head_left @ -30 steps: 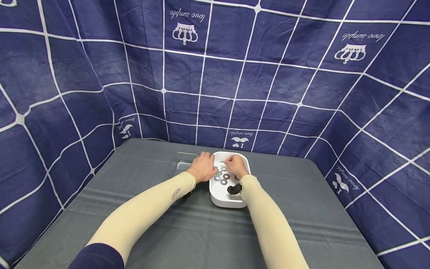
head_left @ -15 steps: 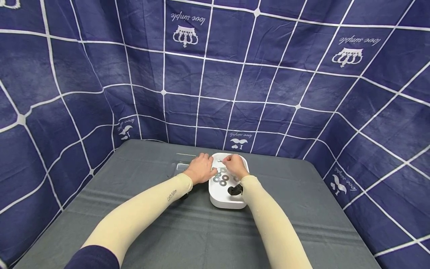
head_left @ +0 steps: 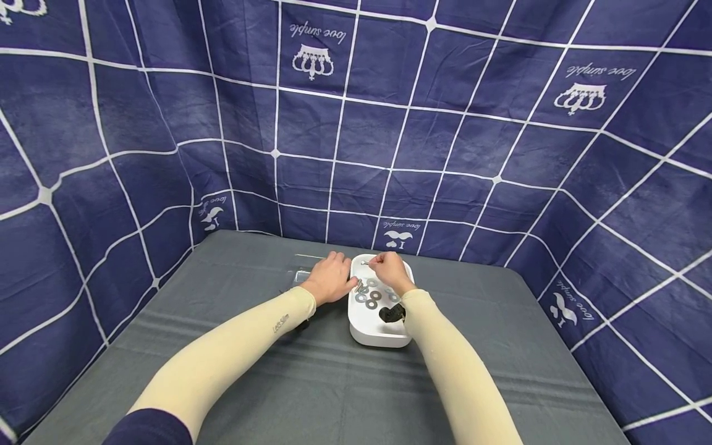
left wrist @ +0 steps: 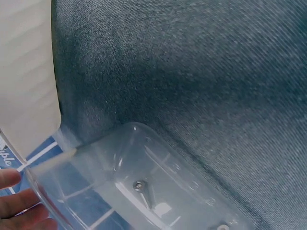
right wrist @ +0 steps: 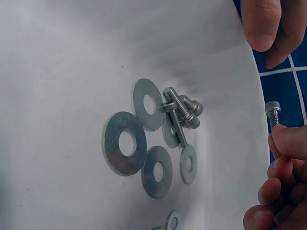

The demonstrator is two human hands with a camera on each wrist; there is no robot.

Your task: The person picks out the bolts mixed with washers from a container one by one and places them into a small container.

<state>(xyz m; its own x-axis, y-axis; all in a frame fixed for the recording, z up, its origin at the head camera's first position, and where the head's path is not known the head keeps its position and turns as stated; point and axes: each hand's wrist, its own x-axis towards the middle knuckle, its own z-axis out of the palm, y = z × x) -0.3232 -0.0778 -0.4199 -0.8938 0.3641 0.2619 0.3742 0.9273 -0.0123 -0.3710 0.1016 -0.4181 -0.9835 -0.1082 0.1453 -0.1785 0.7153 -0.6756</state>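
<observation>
My right hand [head_left: 392,272] is over the far end of a white tray [head_left: 381,337]. Its thumb and fingers pinch a socket-head bolt [right wrist: 273,112], head outward, near the tray's far-left rim. My left hand [head_left: 330,278] lies with relaxed fingers between the tray's left rim and a clear plastic box [left wrist: 129,139]. In the left wrist view its fingers [left wrist: 24,208] appear right at the box's edge. Inside that box lies another bolt [left wrist: 139,186]. Several flat washers [right wrist: 124,143] rest on the tray floor, with a small pile of bolts [right wrist: 180,110] partly on top of them.
A grey cloth [head_left: 289,371] covers the table. Blue checked fabric [head_left: 356,136] hangs close behind and on both sides. A black object [head_left: 392,313] at my right wrist overlaps the tray's near end.
My right hand has moved the pinched bolt slightly toward the tray's far rim. The left hand has drawn a little to the left, away from the tray.
</observation>
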